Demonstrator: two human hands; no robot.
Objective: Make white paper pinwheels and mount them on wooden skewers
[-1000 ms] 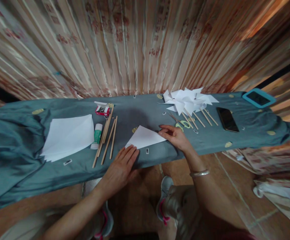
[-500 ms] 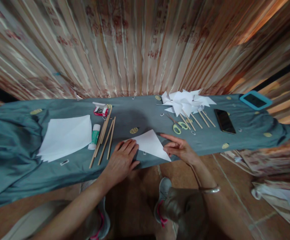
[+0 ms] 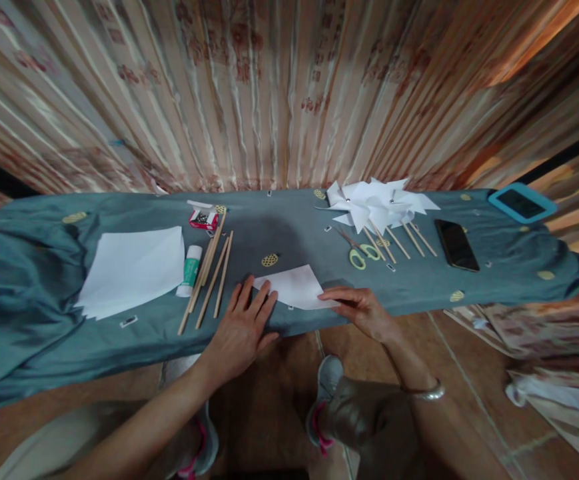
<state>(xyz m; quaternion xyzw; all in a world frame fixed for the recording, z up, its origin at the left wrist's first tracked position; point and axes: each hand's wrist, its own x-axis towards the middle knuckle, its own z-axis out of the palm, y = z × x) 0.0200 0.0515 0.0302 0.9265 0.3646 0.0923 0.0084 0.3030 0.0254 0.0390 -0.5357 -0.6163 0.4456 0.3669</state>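
A folded sheet of white paper (image 3: 296,285) lies at the front edge of the cloth-covered table, between my hands. Fingers spread, my left hand (image 3: 242,327) rests flat on the paper's left end. My right hand (image 3: 362,310) pinches the paper's right corner between thumb and fingers. Just left of my left hand lie several wooden sticks (image 3: 214,280), with a glue stick (image 3: 189,271) beside them. Beyond my right hand are scissors (image 3: 362,253) with yellow-green handles.
White paper pinwheels (image 3: 374,203) on sticks lie at the back right. A black phone (image 3: 456,245) and a blue-framed device (image 3: 522,203) are farther right. On the left are a stack of white paper (image 3: 132,270) and a small red box (image 3: 203,218). A curtain (image 3: 269,93) hangs behind.
My right hand has closed on the paper's right corner, and the paper's outline has changed from a triangle to a flatter shape. My left hand stays on the left end, fingers more spread.
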